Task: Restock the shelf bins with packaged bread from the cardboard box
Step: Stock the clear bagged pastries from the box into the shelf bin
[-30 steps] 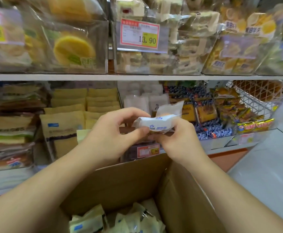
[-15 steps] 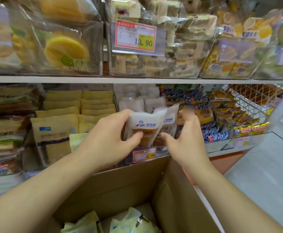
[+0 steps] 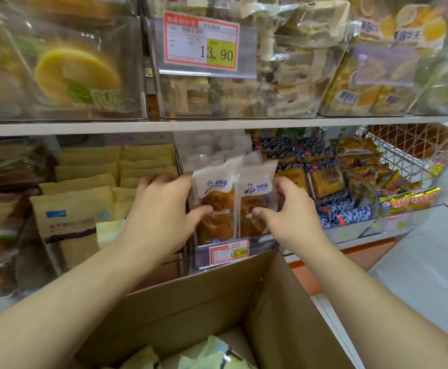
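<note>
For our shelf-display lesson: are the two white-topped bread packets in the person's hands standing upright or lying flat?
Upright. Both white-topped bread packets stand side by side, logos on top, in the clear bin.

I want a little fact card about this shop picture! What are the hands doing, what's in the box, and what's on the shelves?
left hand: holds the left bread packet, thumb on its front
right hand: holds the right bread packet, thumb on its front
packets: upright, side by side, at the front of the clear bin
price tag: on the bin's front, below the packets
cardboard box: open, below the hands, pale packets inside
left of the bin: tan bags
upper shelf: clear bins of bread
</note>
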The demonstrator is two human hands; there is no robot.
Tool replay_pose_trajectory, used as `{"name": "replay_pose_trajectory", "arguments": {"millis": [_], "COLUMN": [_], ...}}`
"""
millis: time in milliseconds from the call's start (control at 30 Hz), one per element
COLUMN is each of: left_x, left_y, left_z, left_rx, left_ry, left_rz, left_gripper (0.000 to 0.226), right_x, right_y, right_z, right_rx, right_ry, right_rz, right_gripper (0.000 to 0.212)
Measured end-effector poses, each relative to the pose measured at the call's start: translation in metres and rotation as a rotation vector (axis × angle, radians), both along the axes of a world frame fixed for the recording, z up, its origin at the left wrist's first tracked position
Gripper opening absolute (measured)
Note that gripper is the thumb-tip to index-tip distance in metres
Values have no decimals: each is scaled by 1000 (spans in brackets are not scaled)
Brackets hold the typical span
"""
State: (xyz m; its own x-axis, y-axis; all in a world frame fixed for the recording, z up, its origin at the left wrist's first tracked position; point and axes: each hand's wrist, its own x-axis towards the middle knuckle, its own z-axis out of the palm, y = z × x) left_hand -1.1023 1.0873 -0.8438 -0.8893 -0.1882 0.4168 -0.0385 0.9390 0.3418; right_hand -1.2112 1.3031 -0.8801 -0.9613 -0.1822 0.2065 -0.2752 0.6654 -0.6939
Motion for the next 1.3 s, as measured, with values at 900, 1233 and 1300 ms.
{"name": "replay_pose_trajectory", "arguments": {"millis": [900, 1233, 1300], "left_x": [-17, -14, -13], "left_y": [3, 12, 12], "left_z": [-3, -2, -1], "left_rx": [15, -86, -84], "left_ry": [-91, -106, -135], "left_rz": [66, 95, 87], "left_gripper": [45, 40, 39], "right_x": [0, -6, -5], "right_y": [9, 3, 3], "right_z": [7, -3, -2], "right_rx": [-97, 19, 31], "right_ry": [-27, 5, 1], "right_rz": [99, 10, 5], "right_gripper": [45, 56, 57]}}
